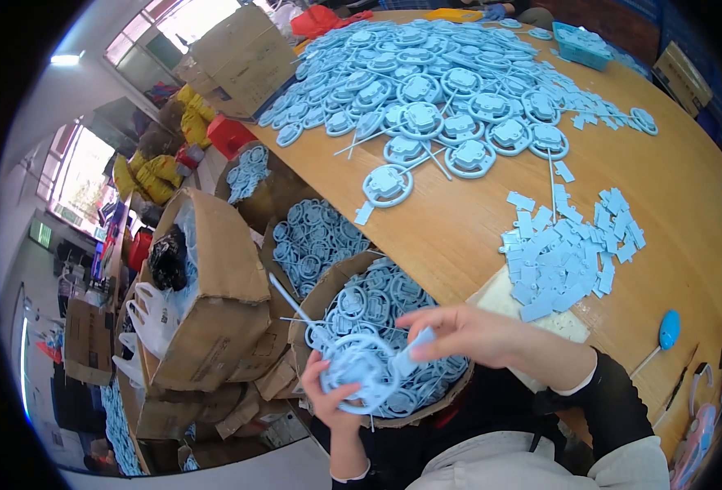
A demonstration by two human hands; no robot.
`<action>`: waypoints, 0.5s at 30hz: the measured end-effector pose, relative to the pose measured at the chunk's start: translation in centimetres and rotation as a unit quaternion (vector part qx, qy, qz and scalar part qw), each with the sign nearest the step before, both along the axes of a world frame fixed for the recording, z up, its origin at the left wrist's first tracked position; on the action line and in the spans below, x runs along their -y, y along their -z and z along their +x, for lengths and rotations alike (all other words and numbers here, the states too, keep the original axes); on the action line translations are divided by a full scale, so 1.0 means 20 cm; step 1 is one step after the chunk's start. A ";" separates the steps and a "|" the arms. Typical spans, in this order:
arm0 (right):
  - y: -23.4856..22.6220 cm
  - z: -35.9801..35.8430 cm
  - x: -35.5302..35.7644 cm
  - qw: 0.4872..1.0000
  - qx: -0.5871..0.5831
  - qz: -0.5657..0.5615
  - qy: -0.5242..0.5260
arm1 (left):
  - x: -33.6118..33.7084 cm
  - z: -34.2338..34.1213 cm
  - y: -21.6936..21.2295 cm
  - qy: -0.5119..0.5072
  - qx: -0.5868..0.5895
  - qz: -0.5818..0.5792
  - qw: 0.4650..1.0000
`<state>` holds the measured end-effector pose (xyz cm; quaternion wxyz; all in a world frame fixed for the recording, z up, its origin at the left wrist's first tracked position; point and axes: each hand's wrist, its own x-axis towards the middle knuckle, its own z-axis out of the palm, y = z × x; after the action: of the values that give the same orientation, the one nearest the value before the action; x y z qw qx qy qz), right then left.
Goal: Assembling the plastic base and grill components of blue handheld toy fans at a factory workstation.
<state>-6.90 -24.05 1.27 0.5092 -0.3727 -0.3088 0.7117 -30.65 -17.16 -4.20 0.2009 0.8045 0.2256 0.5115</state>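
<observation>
My left hand (334, 398) grips a round light-blue plastic part (362, 369) by its ring, with a thin stick slanting up to the left. Close beside the ring's right side, my right hand (467, 333) pinches a small flat light-blue plastic piece (415, 349) between thumb and fingers. Whether that piece touches the ring, I cannot tell. Both hands are over a cardboard box (316, 304) filled with similar round blue parts. On the table, beyond my right hand, lies a loose heap of small flat blue pieces (569, 257).
A large pile of round blue parts (422, 86) covers the far side of the wooden table (459, 237). A blue oval-headed stick (669, 330) lies at the right. More cardboard boxes (214, 314) crowd the left. A teal basket (583, 54) stands at the far right.
</observation>
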 end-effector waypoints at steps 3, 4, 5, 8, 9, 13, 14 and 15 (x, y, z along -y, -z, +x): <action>0.04 -0.09 0.01 0.997 -0.006 -0.015 -0.070 | 0.05 0.12 0.02 0.020 -0.018 0.053 0.998; 0.03 -0.09 0.01 0.997 0.000 -0.016 -0.074 | 0.06 0.16 0.02 0.038 -0.013 0.052 0.998; 0.02 -0.10 0.01 0.999 -0.002 0.013 -0.036 | 0.07 0.18 -0.02 0.029 -0.009 0.051 0.998; 0.02 -0.11 -0.01 0.999 -0.001 0.050 0.014 | 0.11 0.21 -0.11 0.013 -0.025 -0.124 0.992; 0.04 -0.11 -0.01 0.992 0.086 0.078 0.048 | 0.11 0.22 -0.09 0.201 0.123 -0.289 0.928; 0.04 -0.11 0.01 0.957 0.229 0.162 0.073 | 0.13 0.25 -0.10 0.274 0.286 -0.467 0.791; 0.04 -0.11 0.02 0.954 0.241 0.167 0.063 | 0.14 0.25 -0.09 0.201 0.256 -0.505 0.800; 0.03 -0.10 0.03 0.950 0.256 0.167 0.061 | 0.14 0.26 -0.09 0.215 0.267 -0.498 0.796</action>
<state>-8.94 -24.63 0.67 0.5107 -0.4699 -0.5196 0.4983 -25.49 -19.93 -2.48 0.7311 0.4526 0.2079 0.4662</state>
